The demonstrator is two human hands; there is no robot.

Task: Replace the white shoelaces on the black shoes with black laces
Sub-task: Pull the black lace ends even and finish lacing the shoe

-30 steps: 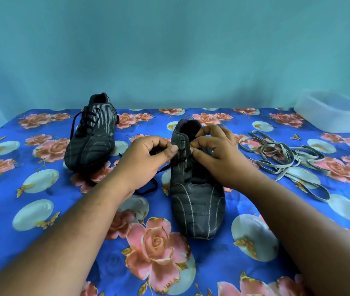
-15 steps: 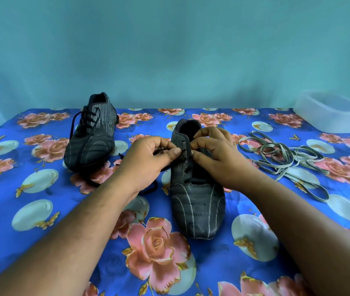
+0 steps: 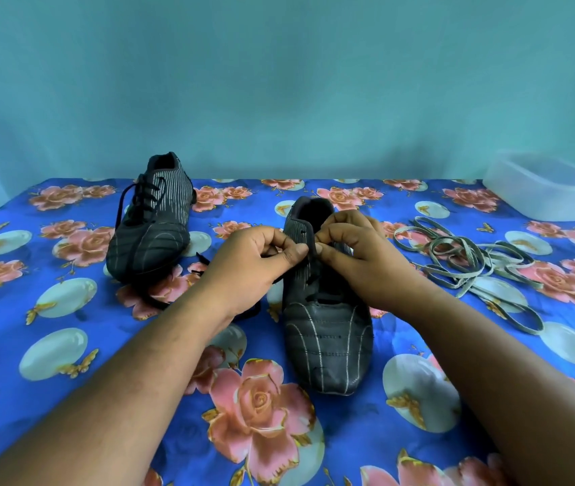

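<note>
Nearest, mid-lacing: left hand (image 3: 254,264) and right hand (image 3: 356,254) pinching the black lace (image 3: 310,252) at an upper eyelet of the near shoe (image 3: 324,331) — top eyelets seemingly left. Farther left, far shoe (image 3: 153,226) already black-laced; right — removed white laces (image 3: 461,261) heaped beside the plastic tub (image 3: 545,185).
</note>
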